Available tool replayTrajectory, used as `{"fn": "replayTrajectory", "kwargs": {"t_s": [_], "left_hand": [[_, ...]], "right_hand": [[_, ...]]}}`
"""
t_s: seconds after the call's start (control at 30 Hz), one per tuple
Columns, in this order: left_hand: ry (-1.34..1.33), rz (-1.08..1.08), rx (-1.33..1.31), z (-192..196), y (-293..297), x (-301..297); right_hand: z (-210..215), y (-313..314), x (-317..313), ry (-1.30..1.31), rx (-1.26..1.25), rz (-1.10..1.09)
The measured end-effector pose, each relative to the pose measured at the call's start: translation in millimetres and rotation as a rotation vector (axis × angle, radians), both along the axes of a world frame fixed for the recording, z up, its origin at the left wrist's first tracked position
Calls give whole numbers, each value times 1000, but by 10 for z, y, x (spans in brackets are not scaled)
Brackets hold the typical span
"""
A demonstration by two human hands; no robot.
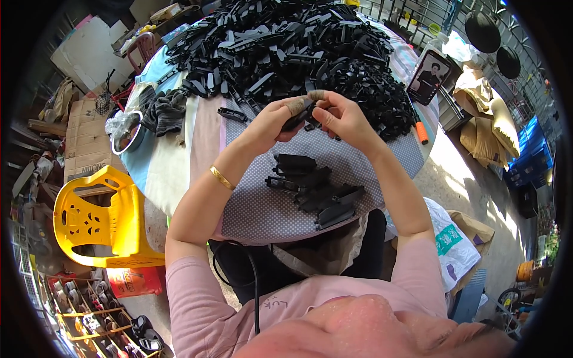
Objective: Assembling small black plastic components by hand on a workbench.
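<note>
Both of my hands are raised together over the round table (256,221), at the near edge of a large heap of black plastic parts (286,42). My left hand (282,119) is closed around a slim black plastic part (298,117). My right hand (341,114) pinches the other end of that part, its thumb and fingers close together. Tan tape wraps a finger on each hand, and the fingers cover much of the part. Nearer to me lies a small group of similar black parts (313,188), laid roughly side by side on the dotted cloth.
A phone (430,77) stands at the table's right, with an orange-handled tool (422,132) close by. Dark gloves (164,110) and a bowl (128,140) sit at the left edge. Beyond are a yellow chair (122,221), tan sacks (486,128) and a white bag (447,238).
</note>
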State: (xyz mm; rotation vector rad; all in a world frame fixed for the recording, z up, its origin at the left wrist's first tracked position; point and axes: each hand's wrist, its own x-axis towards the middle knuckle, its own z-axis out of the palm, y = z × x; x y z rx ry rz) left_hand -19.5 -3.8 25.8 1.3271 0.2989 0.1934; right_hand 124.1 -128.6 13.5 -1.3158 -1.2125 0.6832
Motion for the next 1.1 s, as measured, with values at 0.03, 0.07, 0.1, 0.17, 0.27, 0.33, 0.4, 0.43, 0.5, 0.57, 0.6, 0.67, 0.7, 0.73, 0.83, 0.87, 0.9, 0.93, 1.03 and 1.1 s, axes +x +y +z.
{"fn": "replayTrajectory", "kwargs": {"t_s": [0.03, 0.07, 0.1, 0.17, 0.27, 0.33, 0.4, 0.43, 0.5, 0.57, 0.6, 0.67, 0.7, 0.73, 0.83, 0.87, 0.9, 0.93, 1.03, 1.1], "left_hand": [[1, -2, 0, -2, -31, 2], [-5, 6, -32, -14, -83, 1], [-12, 14, -63, -22, -112, 3], [-40, -98, -135, -21, -107, -5], [-59, -18, -107, 34, -146, 7], [47, 37, 415, 48, -41, 3], [50, -94, 610, -60, 114, -33], [46, -203, 692, -56, 154, -60], [89, -334, 890, -56, 153, -93], [135, -471, 1084, -19, 102, -120], [168, -492, 1101, -17, 82, -111], [154, -500, 1099, -36, 99, -129], [156, -499, 1098, -29, 116, -125], [172, -383, 1079, -18, 135, -100], [302, -8, 1098, -39, 139, 16], [240, 248, 1384, -150, 170, 20], [167, 517, 1657, -259, 204, 26], [202, 469, 1662, -285, 226, 48], [114, 514, 1737, -313, 220, 50], [108, 460, 1578, -249, 183, 32]], "right_hand": [[-3, 4, 25, 1, 0, -2], [-8, 13, 53, 15, -42, 58], [-13, 14, 68, 28, -84, 119], [-17, 11, 44, 15, -86, 104], [-40, 23, 51, 16, -36, 98], [-32, 76, 104, 148, -88, 30], [-159, 132, 228, 46, 95, -96], [-195, 180, 214, -174, 238, -167], [-241, 116, 206, -742, 180, -167], [-274, 99, 42, -825, 130, -172], [-292, 106, 12, -988, 61, -174], [-312, 117, -25, -1145, -23, -162], [-296, 113, -44, -1144, -22, -160], [-262, 93, -55, -1117, -12, -178], [-267, 80, -47, -1033, 59, -199], [-269, 87, -55, -974, 125, -196], [-251, 96, -77, -974, 128, -195], [-233, 99, -88, -854, 143, -204], [-177, 105, -68, -732, 224, -224], [-171, 104, -48, -490, 282, -304]]}}
